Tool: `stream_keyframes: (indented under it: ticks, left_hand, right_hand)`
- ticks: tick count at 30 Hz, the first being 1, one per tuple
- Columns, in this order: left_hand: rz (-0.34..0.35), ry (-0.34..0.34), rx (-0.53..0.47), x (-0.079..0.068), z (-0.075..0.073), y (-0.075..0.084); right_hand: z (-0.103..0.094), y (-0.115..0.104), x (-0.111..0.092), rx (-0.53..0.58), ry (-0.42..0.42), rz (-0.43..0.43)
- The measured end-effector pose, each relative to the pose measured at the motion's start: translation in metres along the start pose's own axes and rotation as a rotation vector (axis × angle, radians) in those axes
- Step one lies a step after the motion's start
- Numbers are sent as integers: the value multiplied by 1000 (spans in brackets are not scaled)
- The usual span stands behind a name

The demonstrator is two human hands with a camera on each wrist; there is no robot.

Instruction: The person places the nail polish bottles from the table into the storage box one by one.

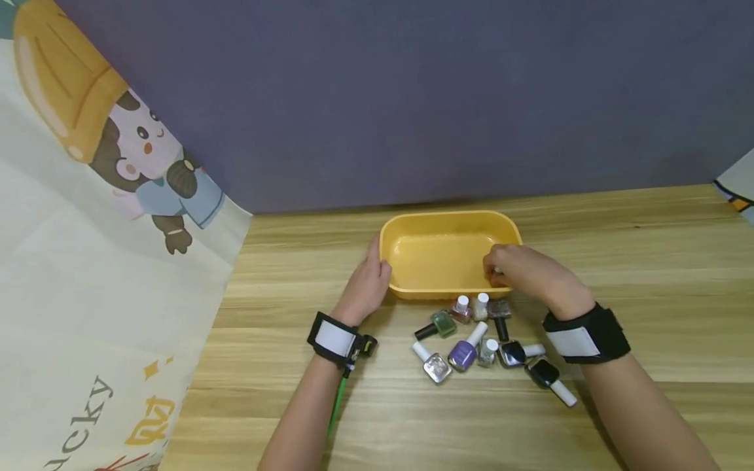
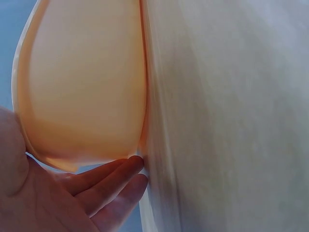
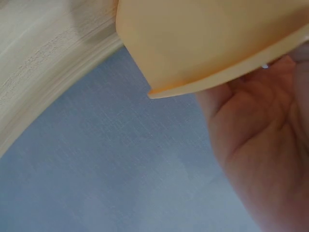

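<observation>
A yellow plastic basin (image 1: 448,288) stands on the table near the wall. My left hand (image 1: 364,284) is at its left end, the thumb by the rim and the fingers nearly straight along the outer wall, as the left wrist view shows. Over the right rim reaches my right hand (image 1: 526,269), its fingers curled down inside the basin. A small pale object (image 1: 498,270) shows at these fingers, mostly hidden by them. In front of the basin lie several nail polish bottles, among them a purple bottle (image 1: 462,355), a green bottle (image 1: 443,324) and a black bottle (image 1: 542,371).
Behind the basin rises a dark blue-grey wall (image 1: 412,104). A white cloth with a cartoon figure (image 1: 147,150) borders the wooden table (image 1: 283,261) on the left. Near my right forearm, the white cap of the black bottle points outward. A green cord (image 1: 337,405) runs along my left forearm.
</observation>
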State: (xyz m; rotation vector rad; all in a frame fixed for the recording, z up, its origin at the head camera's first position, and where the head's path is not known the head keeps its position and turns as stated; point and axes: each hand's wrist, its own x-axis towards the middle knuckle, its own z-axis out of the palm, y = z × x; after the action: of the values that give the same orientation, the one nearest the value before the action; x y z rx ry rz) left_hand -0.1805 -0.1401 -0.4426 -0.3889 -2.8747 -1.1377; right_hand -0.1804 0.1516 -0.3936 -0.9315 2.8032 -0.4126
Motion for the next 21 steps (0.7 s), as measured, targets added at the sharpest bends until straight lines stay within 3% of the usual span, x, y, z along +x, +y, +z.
stream_keyframes:
  ticks: [12, 21]
  left_hand:
    - [-44, 1, -10, 0, 2, 1]
    - [-33, -8, -3, 1, 2, 1]
  right_hand:
    - [-7, -9, -5, -61, 103, -60]
    - [-16, -21, -11, -91, 169, -155]
